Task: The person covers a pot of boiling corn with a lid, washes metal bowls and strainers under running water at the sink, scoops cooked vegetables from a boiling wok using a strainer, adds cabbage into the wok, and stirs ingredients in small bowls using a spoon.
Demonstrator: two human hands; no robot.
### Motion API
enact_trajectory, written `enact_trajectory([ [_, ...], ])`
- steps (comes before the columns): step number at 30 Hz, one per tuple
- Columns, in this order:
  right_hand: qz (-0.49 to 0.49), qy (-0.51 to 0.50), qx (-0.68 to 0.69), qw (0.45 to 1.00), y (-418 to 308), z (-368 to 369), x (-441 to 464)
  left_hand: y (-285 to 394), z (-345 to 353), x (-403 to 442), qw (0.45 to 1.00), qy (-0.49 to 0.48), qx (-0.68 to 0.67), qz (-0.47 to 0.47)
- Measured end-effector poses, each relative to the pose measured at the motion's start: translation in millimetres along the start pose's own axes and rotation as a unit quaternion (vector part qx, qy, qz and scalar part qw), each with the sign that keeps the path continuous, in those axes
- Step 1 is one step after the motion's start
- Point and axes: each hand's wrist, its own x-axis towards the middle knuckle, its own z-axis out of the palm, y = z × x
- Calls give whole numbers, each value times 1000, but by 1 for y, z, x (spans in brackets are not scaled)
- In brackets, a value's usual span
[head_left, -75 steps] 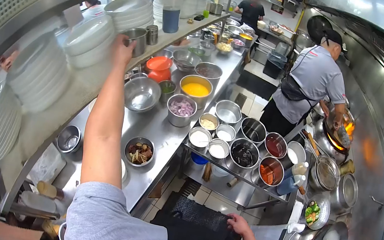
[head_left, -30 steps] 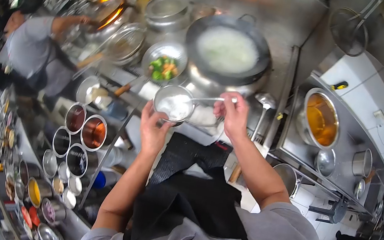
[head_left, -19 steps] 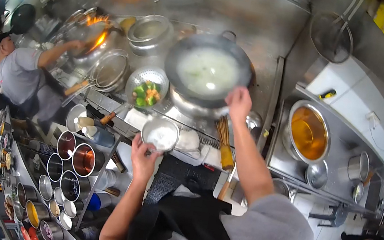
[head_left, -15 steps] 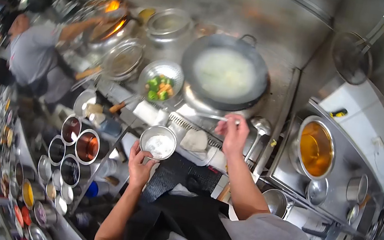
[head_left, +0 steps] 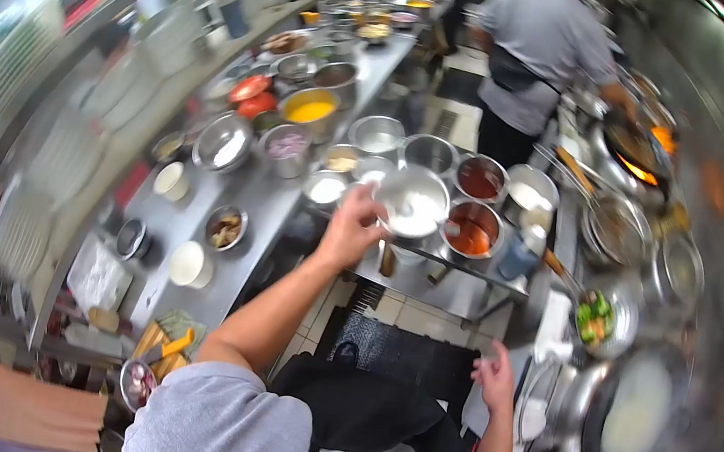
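In the head view my left hand (head_left: 353, 225) is closed on the rim of a round metal bowl (head_left: 411, 204). The bowl is over the near side of a group of seasoning pots, hiding part of them. Whatever white stuff may lie in it is blurred. Just right of it stands a pot of orange-red sauce (head_left: 472, 230), and behind that one of dark red sauce (head_left: 480, 179). My right hand (head_left: 497, 378) hangs above the floor mat beside the stove, fingers loosely apart and nothing visible in them.
On the right is a wok (head_left: 635, 416) of pale liquid, with a strainer of broccoli (head_left: 598, 322) behind it. A co-worker (head_left: 540, 56) stands at a flaming wok farther back. A steel counter (head_left: 273, 188) with bowls and white tubs runs along my left.
My view has swung left, from the stove to the seasoning pots and counter. The metal bowl has moved with my left hand over the pots. My right hand has come away from the wok.
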Motion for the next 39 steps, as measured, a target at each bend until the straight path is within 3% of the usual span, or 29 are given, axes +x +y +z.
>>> enact_trajectory([
  [2, 43, -90, -244, 965, 57, 0, 12, -27, -67, 31, 990, 106, 53, 80],
  [4, 142, -156, -277, 937, 99, 18, 10, -56, -145, 58, 981, 173, 42, 82],
  [5, 65, -194, -327, 923, 116, 27, 7, -59, -180, 67, 977, 205, -23, 62],
  [6, 176, -199, -233, 936, 158, 32, 7, -62, -219, 75, 964, 240, 74, 88],
  [7, -94, -185, -345, 916, 188, 33, 1, -90, -262, 86, 949, 253, 152, 110],
  [8, -1, -195, -318, 928, 197, 37, -6, -91, -295, 90, 957, 257, 108, 81],
  [9, 117, -184, -291, 931, 199, 46, -6, -107, -328, 97, 968, 250, -6, -5],
  [11, 259, -137, -239, 926, 198, 54, -4, -123, -383, 109, 962, 267, -54, -8],
  [14, 377, -49, -145, 914, 190, 63, 11, -164, -449, 136, 949, 308, -65, -28],
  [15, 395, -21, -114, 911, 187, 66, 16, -175, -465, 144, 944, 326, 3, -48],
  [16, 405, 4, -86, 910, 181, 72, 25, -185, -475, 150, 935, 342, 70, -68],
  [20, 350, 12, -100, 931, 134, 105, 70, -225, -481, 166, 919, 366, 137, -56],
  [22, 339, 17, -112, 934, 102, 132, 88, -237, -467, 166, 874, 432, 218, -32],
  [23, 309, 20, -119, 944, 94, 143, 94, -239, -461, 169, 879, 425, 213, -28],
  [25, 283, 32, -123, 951, 94, 157, 83, -237, -449, 170, 819, 533, 210, 32],
  [28, 278, 2, -68, 958, 103, 174, 55, -200, -412, 150, 850, 516, 89, 54],
  [29, 280, 12, -59, 958, 104, 174, 38, -187, -394, 137, 857, 510, 32, 68],
  [31, 298, -1, -183, 937, 112, 174, -3, -188, -360, 111, 876, 476, -3, 82],
  [32, 305, 23, -167, 937, 124, 171, -25, -188, -340, 97, 898, 436, -8, 63],
  [34, 456, 156, -46, 875, 153, 161, -81, -199, -295, 65, 946, 325, -6, 20],
  [35, 477, 217, 33, 851, 194, 144, -106, -193, -265, 50, 959, 280, -25, -36],
  [36, 465, 270, 122, 834, 243, 125, -130, -188, -242, 34, 978, 161, 61, -119],
  [37, 441, 323, 194, 814, 283, 114, -152, -199, -217, 22, 996, 29, 15, -86],
  [39, 385, 422, 265, 777, 324, 105, -169, -180, -173, -2, 952, -249, 178, 21],
])
